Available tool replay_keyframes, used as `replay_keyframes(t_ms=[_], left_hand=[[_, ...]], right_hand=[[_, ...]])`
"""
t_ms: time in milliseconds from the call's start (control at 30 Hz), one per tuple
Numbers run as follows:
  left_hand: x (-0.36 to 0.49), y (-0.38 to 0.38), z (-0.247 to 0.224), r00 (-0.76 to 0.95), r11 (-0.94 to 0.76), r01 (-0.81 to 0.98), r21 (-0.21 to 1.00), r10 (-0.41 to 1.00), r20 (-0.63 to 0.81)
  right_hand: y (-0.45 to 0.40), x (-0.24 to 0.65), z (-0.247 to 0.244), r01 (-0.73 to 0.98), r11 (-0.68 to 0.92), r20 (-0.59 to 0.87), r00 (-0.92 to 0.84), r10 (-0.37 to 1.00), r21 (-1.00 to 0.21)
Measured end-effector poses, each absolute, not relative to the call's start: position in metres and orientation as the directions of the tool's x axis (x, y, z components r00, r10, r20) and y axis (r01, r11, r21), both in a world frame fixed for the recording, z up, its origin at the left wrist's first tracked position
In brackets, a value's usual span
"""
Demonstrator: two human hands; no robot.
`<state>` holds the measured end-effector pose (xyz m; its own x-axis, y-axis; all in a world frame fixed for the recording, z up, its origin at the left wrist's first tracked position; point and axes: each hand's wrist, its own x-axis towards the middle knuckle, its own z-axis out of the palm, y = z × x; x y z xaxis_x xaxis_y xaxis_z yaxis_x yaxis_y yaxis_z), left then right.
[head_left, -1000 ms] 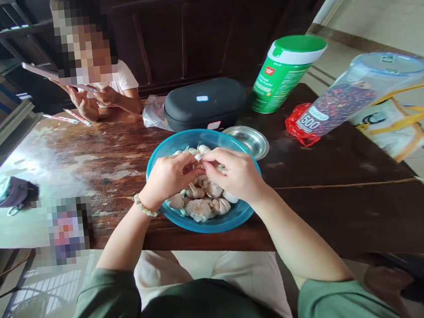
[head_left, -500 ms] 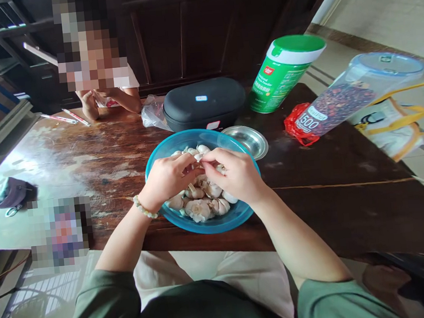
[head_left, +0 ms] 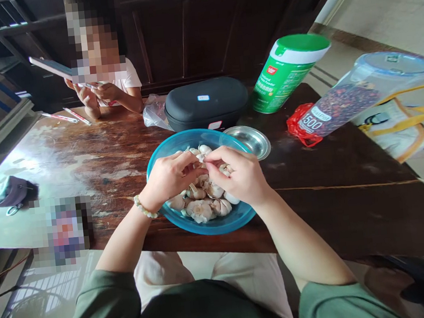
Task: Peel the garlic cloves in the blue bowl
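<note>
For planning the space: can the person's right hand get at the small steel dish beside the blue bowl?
Probably yes. The right hand is above the blue bowl, and the steel dish sits just past the bowl's rim, with nothing between them. Its fingers are busy at a garlic clove, though.

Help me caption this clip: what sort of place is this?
Probably a home dining area: a worn dark wooden table holds a blue plastic bowl of white garlic bulbs, a dark wooden cabinet stands behind, and a seated person holds a phone.
</note>
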<state>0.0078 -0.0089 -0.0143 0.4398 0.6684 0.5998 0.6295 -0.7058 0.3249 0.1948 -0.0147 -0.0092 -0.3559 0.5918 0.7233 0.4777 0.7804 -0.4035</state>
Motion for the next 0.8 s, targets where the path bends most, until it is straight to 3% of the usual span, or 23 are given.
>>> replay_keyframes(t_ms=[167, 500, 633, 800], left_hand=[[0.0076, -0.0096, -0.0140, 0.475, -0.720, 0.636, 0.279, 0.650, 0.594], [0.0099, -0.0138, -0.0145, 0.545, -0.728, 0.684, 0.041, 0.548, 0.635], [0.0102, -0.0163, -0.0134, 0.559, -0.736, 0.676, 0.030, 0.539, 0.630], [0.0086, -0.0151, -0.0137, 0.498, -0.730, 0.671, 0.130, 0.573, 0.651]], right_hand=[[-0.0125, 0.1943, -0.0133, 0.474, 0.805, 0.729, -0.396, 0.558, -0.358], [-0.0167, 0.1917, -0.0126, 0.574, 0.769, 0.732, -0.390, 0.559, -0.282], [-0.0194, 0.1912, -0.0094, 0.564, 0.749, 0.695, -0.382, 0.609, -0.347], [-0.0203, 0.1943, -0.0039, 0.465, 0.720, 0.661, -0.318, 0.679, -0.515]])
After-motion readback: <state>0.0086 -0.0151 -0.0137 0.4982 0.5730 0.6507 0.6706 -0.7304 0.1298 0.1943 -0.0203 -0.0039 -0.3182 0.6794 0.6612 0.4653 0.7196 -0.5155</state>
